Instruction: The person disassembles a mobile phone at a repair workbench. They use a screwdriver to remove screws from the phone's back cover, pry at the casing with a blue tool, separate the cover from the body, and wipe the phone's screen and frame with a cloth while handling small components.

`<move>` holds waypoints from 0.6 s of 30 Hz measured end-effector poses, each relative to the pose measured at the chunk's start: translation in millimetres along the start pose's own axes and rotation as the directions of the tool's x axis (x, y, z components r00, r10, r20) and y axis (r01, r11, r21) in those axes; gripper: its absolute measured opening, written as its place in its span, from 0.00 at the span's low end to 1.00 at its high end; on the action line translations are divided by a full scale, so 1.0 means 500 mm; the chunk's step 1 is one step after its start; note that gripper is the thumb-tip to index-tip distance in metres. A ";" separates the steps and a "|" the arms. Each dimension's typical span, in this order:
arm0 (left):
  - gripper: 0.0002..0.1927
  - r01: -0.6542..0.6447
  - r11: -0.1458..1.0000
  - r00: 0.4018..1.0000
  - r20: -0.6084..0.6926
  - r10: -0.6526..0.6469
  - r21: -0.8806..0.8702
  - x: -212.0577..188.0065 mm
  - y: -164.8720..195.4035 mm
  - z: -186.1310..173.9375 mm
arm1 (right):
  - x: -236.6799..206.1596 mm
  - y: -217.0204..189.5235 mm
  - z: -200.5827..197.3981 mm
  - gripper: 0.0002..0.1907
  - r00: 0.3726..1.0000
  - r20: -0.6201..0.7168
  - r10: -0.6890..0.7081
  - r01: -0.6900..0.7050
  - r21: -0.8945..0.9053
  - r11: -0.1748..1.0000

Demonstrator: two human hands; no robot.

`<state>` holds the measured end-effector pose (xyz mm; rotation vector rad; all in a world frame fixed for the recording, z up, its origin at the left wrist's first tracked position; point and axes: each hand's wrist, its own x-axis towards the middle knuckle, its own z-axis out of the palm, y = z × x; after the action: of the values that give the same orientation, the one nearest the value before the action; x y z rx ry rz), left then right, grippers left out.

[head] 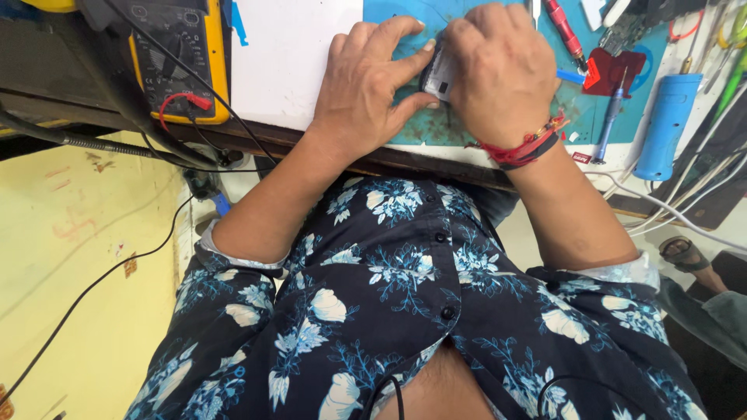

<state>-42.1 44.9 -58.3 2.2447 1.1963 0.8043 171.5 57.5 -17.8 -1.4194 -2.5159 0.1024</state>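
A small grey mobile phone (438, 75) lies on a blue work mat (436, 128) at the bench's near edge. My left hand (366, 82) holds its left side between thumb and fingers. My right hand (502, 74) covers its right side, fingers curled over it; red threads circle that wrist (529, 148). Most of the phone is hidden under my hands.
A yellow multimeter (183, 58) with red and black leads sits at the left of the bench, beside a white sheet (288, 62). Right of my hands lie a red screwdriver (564, 31), a blue pen-like tool (611, 117), a blue cylinder (665, 124) and white cables (669, 210). A sandalled foot (689, 257) shows at lower right.
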 end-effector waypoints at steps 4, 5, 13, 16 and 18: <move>0.28 0.002 1.000 1.000 0.011 -0.002 0.000 -0.001 -0.001 -0.001 | 0.001 -0.013 -0.005 0.13 0.999 0.042 -0.026 0.027 -0.011 1.000; 0.28 -0.002 1.000 1.000 0.003 0.002 0.005 -0.001 -0.002 -0.001 | 0.001 -0.016 -0.007 0.14 0.999 0.039 -0.036 0.036 -0.013 0.999; 0.28 -0.010 1.000 1.000 0.003 0.010 0.009 -0.003 -0.005 0.002 | -0.016 -0.037 -0.022 0.12 0.990 0.104 -0.092 0.088 0.048 0.995; 0.28 -0.019 0.999 1.000 -0.002 0.019 0.027 -0.003 -0.006 0.002 | -0.015 -0.032 -0.030 0.07 0.975 0.131 -0.179 0.167 0.096 0.981; 0.28 -0.014 1.000 1.000 0.003 0.014 0.010 -0.003 -0.004 0.002 | -0.008 -0.015 -0.035 0.05 0.960 0.133 -0.245 0.228 0.135 0.964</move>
<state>-43.1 44.4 -60.5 2.2635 1.1874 0.8014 171.4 49.2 -0.2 -1.0933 -2.7282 0.3177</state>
